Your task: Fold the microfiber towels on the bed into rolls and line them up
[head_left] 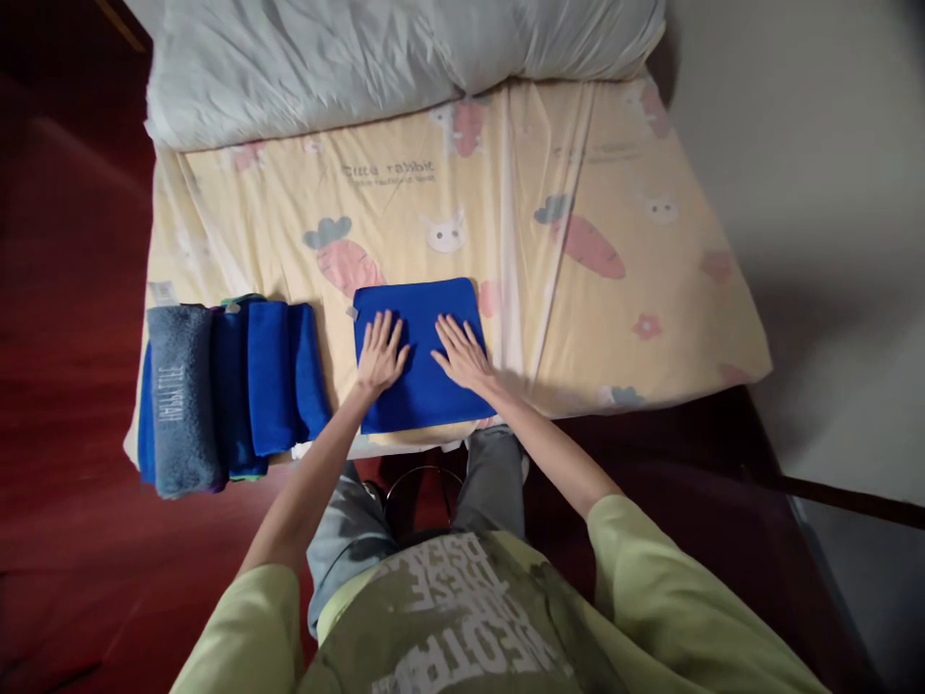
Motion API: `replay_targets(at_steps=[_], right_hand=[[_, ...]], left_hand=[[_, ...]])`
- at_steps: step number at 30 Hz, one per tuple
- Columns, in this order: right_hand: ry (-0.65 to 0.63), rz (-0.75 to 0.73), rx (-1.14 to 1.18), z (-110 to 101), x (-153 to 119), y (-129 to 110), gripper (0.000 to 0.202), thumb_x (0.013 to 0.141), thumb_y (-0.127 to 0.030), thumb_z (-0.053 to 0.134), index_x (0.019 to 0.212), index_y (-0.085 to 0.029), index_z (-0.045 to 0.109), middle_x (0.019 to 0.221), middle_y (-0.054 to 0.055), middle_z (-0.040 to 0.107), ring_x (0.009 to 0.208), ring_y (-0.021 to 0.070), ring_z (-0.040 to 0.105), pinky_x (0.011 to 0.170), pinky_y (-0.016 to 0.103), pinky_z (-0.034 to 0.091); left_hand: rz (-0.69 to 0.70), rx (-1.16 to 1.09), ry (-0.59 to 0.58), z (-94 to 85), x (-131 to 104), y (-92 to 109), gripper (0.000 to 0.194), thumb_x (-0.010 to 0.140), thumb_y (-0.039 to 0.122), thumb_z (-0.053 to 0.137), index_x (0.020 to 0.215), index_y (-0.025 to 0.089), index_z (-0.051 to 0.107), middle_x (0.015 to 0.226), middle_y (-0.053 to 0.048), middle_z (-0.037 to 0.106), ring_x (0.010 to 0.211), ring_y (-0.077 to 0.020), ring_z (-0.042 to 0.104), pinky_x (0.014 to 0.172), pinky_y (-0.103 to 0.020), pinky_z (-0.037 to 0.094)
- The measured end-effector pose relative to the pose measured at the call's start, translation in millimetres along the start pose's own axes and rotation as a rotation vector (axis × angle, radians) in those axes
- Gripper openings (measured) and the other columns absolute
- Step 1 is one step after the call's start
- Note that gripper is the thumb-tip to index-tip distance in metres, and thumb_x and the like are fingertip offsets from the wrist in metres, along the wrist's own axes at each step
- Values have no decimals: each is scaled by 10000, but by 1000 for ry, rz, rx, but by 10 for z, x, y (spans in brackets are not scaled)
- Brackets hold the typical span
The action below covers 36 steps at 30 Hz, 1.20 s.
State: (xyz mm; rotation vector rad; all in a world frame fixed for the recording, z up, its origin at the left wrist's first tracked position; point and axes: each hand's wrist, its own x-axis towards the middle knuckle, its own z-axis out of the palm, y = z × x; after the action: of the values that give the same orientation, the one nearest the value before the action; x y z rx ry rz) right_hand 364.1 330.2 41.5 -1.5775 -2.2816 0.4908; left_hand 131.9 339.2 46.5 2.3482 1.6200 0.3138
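Observation:
A blue cloth (pixel 423 386) lies flat near the front edge of the bed, with a small tag at its left side. My left hand (pixel 382 355) rests palm down on the cloth's left part, fingers spread. On the right part of the same cloth lies my right hand (pixel 462 352), also flat with its fingers apart. Neither hand grips anything. Left of the cloth are several folded towels: a grey fluffy one (pixel 184 405) with white lettering, and blue ones (pixel 271 376) beside it.
The bed (pixel 636 328) has a yellow sheet with carrots and rabbits. A pale quilt (pixel 347 67) is bunched along its far side. A grey wall (pixel 816 193) stands at the right, and dark red floor (pixel 72 386) shows at the left.

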Motion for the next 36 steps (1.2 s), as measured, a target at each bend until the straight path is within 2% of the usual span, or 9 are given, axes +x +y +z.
replay_targets(at_steps=[3, 7, 10, 14, 18, 21, 26, 30, 36], right_hand=[[-12, -8, -10, 23, -355, -106, 635, 1018, -388, 340, 1583, -153, 171, 1635, 64, 174, 1524, 225, 83, 1260, 486, 58], [-26, -79, -22, 13, -670, -130, 597, 1023, -355, 319, 1574, -151, 212, 1630, 52, 190, 1520, 197, 101, 1267, 454, 64], [-38, -127, -3, -49, -898, -146, 561, 1015, -308, 345, 1554, -163, 280, 1615, 50, 236, 1513, 192, 149, 1269, 452, 99], [-49, -188, 91, -149, -1308, -166, 516, 994, -264, 404, 1507, -208, 391, 1571, 43, 342, 1487, 204, 247, 1256, 479, 192], [-31, -185, 168, -152, -1765, -78, 462, 962, -211, 445, 1416, -204, 529, 1482, 70, 482, 1413, 229, 404, 1208, 495, 319], [-5, -127, 162, -86, -1949, 31, 462, 929, -127, 428, 1356, -194, 594, 1426, 76, 544, 1362, 225, 477, 1190, 483, 361], [105, -121, 156, 72, -1884, 115, 458, 913, -92, 419, 1310, -167, 635, 1383, 87, 583, 1332, 219, 513, 1159, 447, 418], [162, -109, 164, 132, -1776, 143, 495, 865, -33, 402, 1263, -150, 672, 1334, 96, 620, 1296, 221, 550, 1131, 425, 456], [175, -146, 203, 97, -1969, 152, 506, 857, -18, 399, 1231, -187, 696, 1289, 78, 653, 1257, 218, 586, 1108, 433, 478]], left_hand=[[40, -10, -39, 42, -542, 92, 603, 993, 367, 345, 1555, 162, 271, 1635, -92, 168, 1520, -270, 66, 1234, -525, 110], [83, -33, -49, 55, -1144, 57, 597, 999, 359, 328, 1553, 142, 276, 1633, -99, 156, 1518, -259, 77, 1241, -497, 113], [159, -31, -66, 13, -1459, -16, 600, 997, 375, 338, 1543, 129, 298, 1626, -108, 177, 1513, -259, 101, 1241, -487, 128], [232, -34, -84, -43, -1744, -83, 603, 978, 384, 395, 1523, 131, 340, 1609, -121, 230, 1505, -263, 147, 1234, -489, 180], [247, -45, -79, -16, -1889, -101, 537, 954, 258, 384, 1481, 158, 419, 1571, -106, 337, 1483, -240, 236, 1222, -481, 232], [206, -42, -64, 32, -1891, -104, 531, 915, 170, 379, 1436, 159, 481, 1528, -109, 414, 1454, -231, 315, 1213, -473, 264], [174, -45, -61, 78, -1809, -149, 645, 791, 30, 417, 1418, 157, 500, 1503, -98, 450, 1445, -211, 336, 1207, -442, 298], [172, -76, -26, 77, -1796, -206, 585, 831, 33, 393, 1388, 148, 531, 1476, -108, 484, 1428, -200, 368, 1185, -416, 345], [236, -92, 1, 57, -2066, -312, 624, 817, 10, 369, 1403, 156, 523, 1494, -102, 462, 1420, -204, 383, 1195, -432, 326]])
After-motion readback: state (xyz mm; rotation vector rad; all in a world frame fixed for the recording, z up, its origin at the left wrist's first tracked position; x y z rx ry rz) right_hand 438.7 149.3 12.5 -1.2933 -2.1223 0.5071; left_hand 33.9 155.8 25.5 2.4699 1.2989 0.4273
